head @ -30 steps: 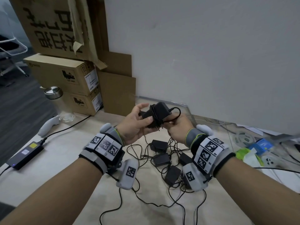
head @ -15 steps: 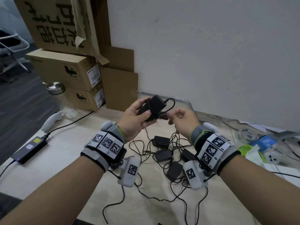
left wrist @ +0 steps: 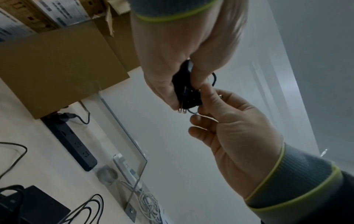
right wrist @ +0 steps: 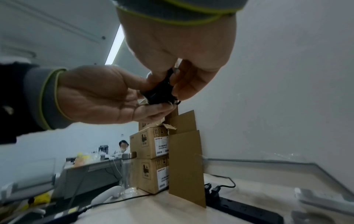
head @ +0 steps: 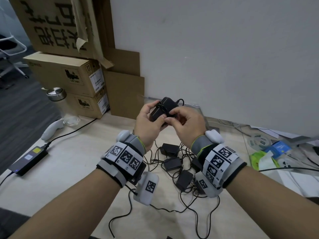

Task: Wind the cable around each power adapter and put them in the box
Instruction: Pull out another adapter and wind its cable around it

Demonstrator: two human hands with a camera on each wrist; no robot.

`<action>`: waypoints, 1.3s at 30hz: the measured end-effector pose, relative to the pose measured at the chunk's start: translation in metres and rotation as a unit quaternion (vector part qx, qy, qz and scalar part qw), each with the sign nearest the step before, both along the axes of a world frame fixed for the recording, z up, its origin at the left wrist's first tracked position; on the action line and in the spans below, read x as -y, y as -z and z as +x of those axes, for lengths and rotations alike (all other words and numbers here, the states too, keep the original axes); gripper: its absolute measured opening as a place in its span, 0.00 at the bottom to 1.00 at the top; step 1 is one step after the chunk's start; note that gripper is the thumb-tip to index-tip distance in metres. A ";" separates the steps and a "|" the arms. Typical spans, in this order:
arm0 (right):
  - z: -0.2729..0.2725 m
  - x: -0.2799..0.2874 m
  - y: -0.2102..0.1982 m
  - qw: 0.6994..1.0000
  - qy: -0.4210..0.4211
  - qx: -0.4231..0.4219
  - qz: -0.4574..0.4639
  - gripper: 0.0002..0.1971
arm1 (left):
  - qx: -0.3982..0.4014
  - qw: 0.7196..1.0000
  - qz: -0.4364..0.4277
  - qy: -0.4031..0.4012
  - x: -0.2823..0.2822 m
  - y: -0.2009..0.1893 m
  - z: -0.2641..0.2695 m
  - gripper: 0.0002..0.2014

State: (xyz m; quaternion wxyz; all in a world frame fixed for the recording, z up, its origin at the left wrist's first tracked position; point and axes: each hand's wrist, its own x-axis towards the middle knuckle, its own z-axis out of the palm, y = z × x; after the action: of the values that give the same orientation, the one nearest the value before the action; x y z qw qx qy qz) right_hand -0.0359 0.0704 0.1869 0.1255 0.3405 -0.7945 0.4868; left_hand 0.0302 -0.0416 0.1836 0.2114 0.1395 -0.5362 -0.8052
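Note:
My left hand (head: 158, 111) grips a black power adapter (head: 166, 106) held up above the table, with its thin black cable (head: 162, 107) looped round the body. My right hand (head: 172, 116) is pressed against the adapter's near side, thumb and forefinger pinching the cable's end. In the left wrist view the adapter (left wrist: 184, 84) shows its two metal prongs (left wrist: 182, 111) pointing down. In the right wrist view both hands close round the adapter (right wrist: 159, 92). Several more black adapters (head: 172, 163) lie in a cable tangle on the table under my wrists.
Stacked cardboard boxes (head: 69, 75) stand at the back left against the wall. A glass bottle (head: 63, 107), a white controller (head: 51, 128) and a flat black power brick (head: 28, 160) sit to the left. Paper and packets (head: 269, 152) clutter the right. A black power strip (right wrist: 245, 210) lies by the wall.
My right hand, which held the cable end out to the right of the adapter, has come back in against the adapter. My left hand has kept its grip.

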 end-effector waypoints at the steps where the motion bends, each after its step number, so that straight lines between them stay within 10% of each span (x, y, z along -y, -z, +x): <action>1: -0.001 -0.001 0.001 1.000 0.000 -0.015 0.002 0.05 | 0.004 1.000 -0.005 0.000 -0.001 0.000 0.000 0.20; 24: -0.011 0.009 -0.017 0.940 0.119 0.002 0.321 0.14 | 0.127 0.968 -0.190 -0.100 -0.022 0.011 -0.017 0.25; 30: -0.005 0.010 0.000 0.989 0.069 0.104 0.084 0.09 | 0.124 0.967 -0.187 -0.119 -0.016 0.013 -0.016 0.26; 39: -0.008 0.024 0.006 0.957 0.001 0.281 -0.075 0.14 | 0.102 0.974 -0.151 -0.133 -0.003 0.020 -0.015 0.20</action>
State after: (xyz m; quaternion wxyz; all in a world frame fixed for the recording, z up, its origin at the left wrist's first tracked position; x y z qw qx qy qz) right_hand -0.0438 0.0466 0.1809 -0.0775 0.1788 -0.7590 0.6212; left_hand 0.0153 -0.0383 0.1635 0.2790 0.2575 -0.6473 -0.6609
